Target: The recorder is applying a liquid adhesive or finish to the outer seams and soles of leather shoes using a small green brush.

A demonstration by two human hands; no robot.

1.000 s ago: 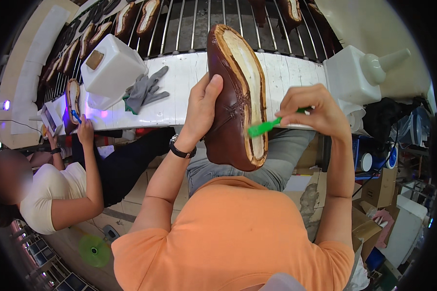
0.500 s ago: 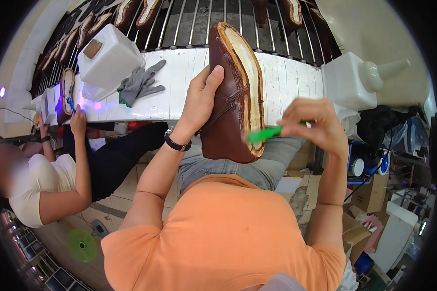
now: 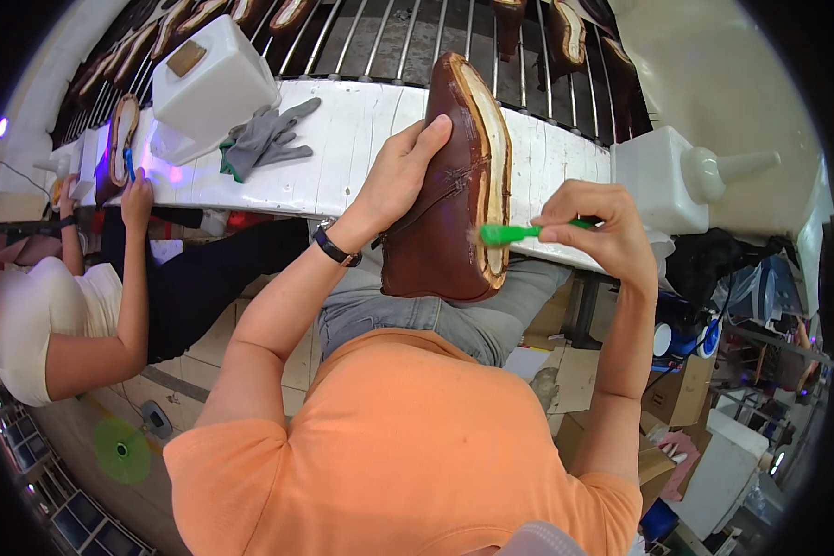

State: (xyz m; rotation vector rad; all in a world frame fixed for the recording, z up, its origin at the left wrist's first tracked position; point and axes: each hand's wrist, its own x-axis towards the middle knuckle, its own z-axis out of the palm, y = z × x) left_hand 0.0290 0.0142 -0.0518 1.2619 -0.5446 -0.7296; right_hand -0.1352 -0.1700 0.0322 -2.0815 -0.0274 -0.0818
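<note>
A dark brown leather boot (image 3: 431,222) is held up on its side in front of me, toe pointing away. Its pale, unsoled underside with a tan rim faces right. My left hand (image 3: 403,171) is closed around the boot's upper near the toe, thumb on top. In a pinch, my right hand (image 3: 602,222) holds a small green-handled brush (image 3: 510,234). The bristles meet the edge of the boot's underside near the heel, and touching or just apart is hard to tell.
A white bench (image 3: 343,167) runs across, bearing a grey glove (image 3: 271,139), a white jug (image 3: 211,88) and a spouted white container (image 3: 663,176). Beyond lies a metal-bar rack (image 3: 371,42) with more boots. At left, a co-worker's hand (image 3: 137,196) holds a blue brush against another boot (image 3: 119,148).
The brush has moved up along the rim of the boot's underside, away from the heel end. The boot is turned slightly and sits a little farther right in view.
</note>
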